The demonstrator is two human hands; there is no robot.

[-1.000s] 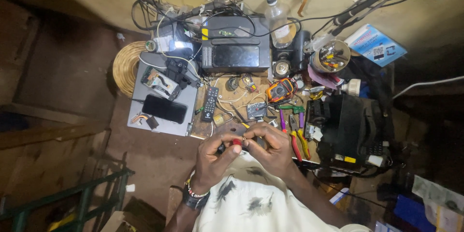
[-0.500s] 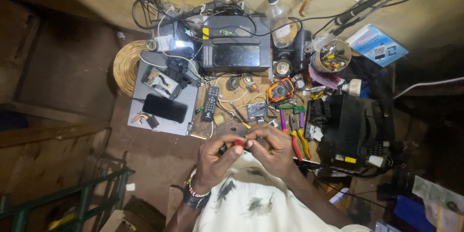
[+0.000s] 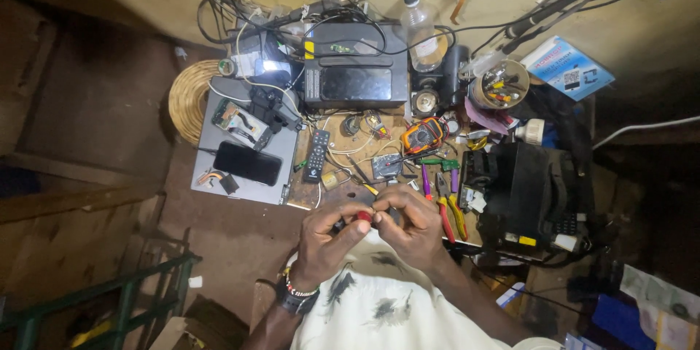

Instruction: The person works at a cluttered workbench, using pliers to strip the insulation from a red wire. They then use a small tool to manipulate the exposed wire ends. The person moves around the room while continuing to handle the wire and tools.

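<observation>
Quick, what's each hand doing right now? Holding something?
Left hand: fingers pinched shut on a small red part.
Right hand: fingers curled closed at the same part; what it grips cannot be told.

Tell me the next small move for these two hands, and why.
Probably keep the small red part pinched and steady it. Both the left hand and the right hand meet on it at the workbench's near edge, above the lap; the pliers lie untouched beside the right hand.
</observation>
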